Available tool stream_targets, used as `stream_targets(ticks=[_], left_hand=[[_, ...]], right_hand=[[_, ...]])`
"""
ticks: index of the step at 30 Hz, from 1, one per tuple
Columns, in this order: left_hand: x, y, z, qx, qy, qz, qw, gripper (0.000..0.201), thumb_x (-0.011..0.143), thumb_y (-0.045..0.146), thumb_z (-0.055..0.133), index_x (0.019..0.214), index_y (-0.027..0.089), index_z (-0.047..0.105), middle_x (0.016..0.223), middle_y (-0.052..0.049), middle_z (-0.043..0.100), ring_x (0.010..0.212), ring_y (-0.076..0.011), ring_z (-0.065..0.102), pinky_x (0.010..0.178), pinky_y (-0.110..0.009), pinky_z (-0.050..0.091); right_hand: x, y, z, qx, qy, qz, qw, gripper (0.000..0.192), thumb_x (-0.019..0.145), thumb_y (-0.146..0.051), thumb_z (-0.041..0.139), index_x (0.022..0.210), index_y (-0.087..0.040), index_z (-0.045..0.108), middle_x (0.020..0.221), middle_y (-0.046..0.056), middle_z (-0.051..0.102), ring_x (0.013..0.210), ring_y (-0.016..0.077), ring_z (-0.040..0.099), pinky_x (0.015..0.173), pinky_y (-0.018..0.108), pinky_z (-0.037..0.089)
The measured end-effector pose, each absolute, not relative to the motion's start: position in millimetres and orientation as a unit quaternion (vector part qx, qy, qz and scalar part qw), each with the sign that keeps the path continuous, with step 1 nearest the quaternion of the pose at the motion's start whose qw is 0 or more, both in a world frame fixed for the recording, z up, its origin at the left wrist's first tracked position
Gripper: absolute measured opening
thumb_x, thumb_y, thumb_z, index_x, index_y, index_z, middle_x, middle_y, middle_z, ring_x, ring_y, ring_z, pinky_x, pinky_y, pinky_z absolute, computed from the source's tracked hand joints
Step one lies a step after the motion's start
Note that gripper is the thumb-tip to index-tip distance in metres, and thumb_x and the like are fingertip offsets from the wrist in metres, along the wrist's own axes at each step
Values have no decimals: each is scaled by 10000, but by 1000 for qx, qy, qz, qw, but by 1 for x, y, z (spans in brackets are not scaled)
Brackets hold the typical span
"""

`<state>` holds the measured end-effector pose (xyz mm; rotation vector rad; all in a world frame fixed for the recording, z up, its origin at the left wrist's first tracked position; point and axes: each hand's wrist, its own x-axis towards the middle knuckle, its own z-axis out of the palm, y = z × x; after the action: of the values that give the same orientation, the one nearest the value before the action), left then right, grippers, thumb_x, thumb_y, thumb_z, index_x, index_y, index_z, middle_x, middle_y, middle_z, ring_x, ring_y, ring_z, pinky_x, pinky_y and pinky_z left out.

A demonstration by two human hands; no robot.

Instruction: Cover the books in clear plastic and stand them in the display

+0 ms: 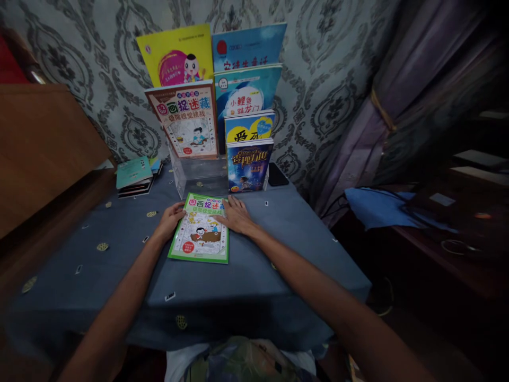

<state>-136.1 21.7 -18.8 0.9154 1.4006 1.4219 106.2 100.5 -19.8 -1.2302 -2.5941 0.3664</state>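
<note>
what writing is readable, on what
"图画捉迷藏": green book, brown book
"极限视觉挑战": both
"安徒生童话": rear-right book
"小鲤鱼跳龙门": teal book
"爱": heart book
"CHARLIE": navy book
"查理九世": same
Other print: hidden or blurred

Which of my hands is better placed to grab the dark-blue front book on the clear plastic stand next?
Probably your right hand: it touches the upper right of the green-bordered white book, just in front of the dark-blue front book. Your left hand, at the green-bordered book's left edge, is farther off.
</note>
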Motion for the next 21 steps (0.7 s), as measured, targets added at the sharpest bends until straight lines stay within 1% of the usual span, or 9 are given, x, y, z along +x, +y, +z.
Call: stream_targets(ticks=[4,6,10,15,21], left_hand=[[-134,21,-17,375,570,575,451,514,638,198,724,1143,137,646,841,-53,771,695,-219,737,641,-298,576],[-133,21,-16,375,572,575,450,507,633,199,718,1132,139,647,842,-52,772,701,-219,738,642,-297,575],[-133,21,-16,372,574,576,447,474,637,200,724,1102,149,649,847,-50,773,706,-215,738,641,-291,576],[-135,22,-18,370,562,580,458,506,642,202,744,1132,145,635,855,-58,768,766,-237,748,713,-342,605],[-133,23,-20,342,565,587,468,469,644,162,732,1102,152,631,834,-54,760,743,-231,743,724,-354,610]], right_hand=[[107,100,-18,-422,-889,129,123,823,974,-648,440,1516,-31,394,1628,284,294,1539,360,244,1225,487,180],[108,99,-17,-421,-890,131,118,838,976,-654,425,1517,-14,388,1626,295,287,1540,366,240,1228,478,178],[109,98,-15,-422,-891,129,110,853,976,-694,360,1527,-43,379,1633,273,291,1538,366,243,1221,497,192],[108,97,-16,-426,-890,119,109,843,973,-697,369,1524,-58,390,1637,258,295,1538,355,248,1224,483,193],[108,97,-13,-419,-894,138,78,966,929,-762,391,1562,-36,320,1658,281,207,1564,371,157,1246,503,131]])
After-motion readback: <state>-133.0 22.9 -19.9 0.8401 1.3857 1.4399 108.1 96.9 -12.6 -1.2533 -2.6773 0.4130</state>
